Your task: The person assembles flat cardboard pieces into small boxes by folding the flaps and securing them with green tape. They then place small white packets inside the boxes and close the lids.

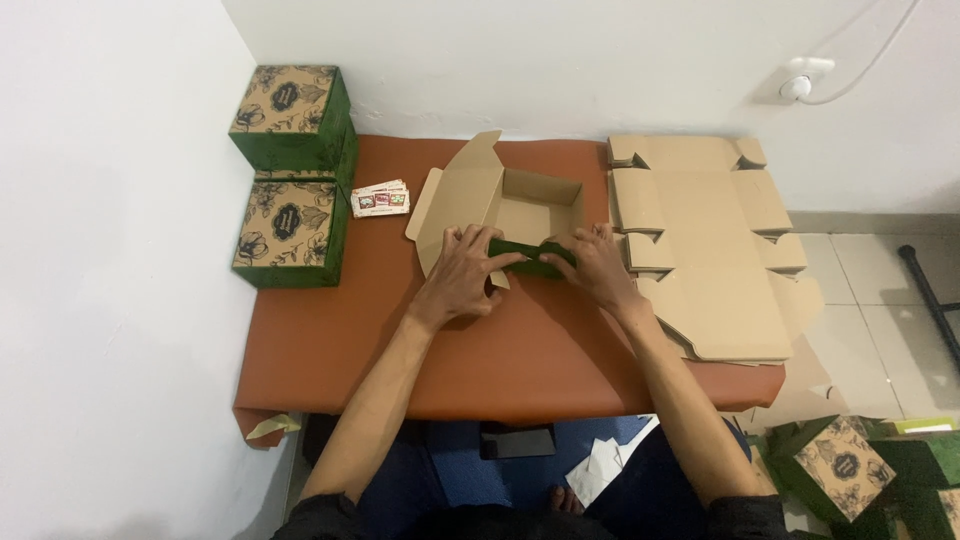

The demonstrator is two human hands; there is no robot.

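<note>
While I lean over the orange-brown mat (520,360), both my hands are clamped on the near wall of a half-folded cardboard box (500,205), brown inside and green outside. My left hand (462,272) grips the left part of that green front flap (530,255), fingers curled over its top edge and thumb pressing below. My right hand (595,265) is closed on the right part of the same flap, fingertips hooked over the rim. The box sits near the middle of the mat's far half, its back and side walls standing and 1 loose panel angled up at the far left.

Just to the right of the box lies a stack of flat, unfolded box blanks (700,250), touching or nearly touching my right hand. At the left edge of the mat, 2 finished green boxes with floral tops (290,175) stand against the wall, 1 behind the other. A small pile of printed cards (380,199) lies between them and the box I hold. More finished boxes (845,465) rest on the floor at lower right
</note>
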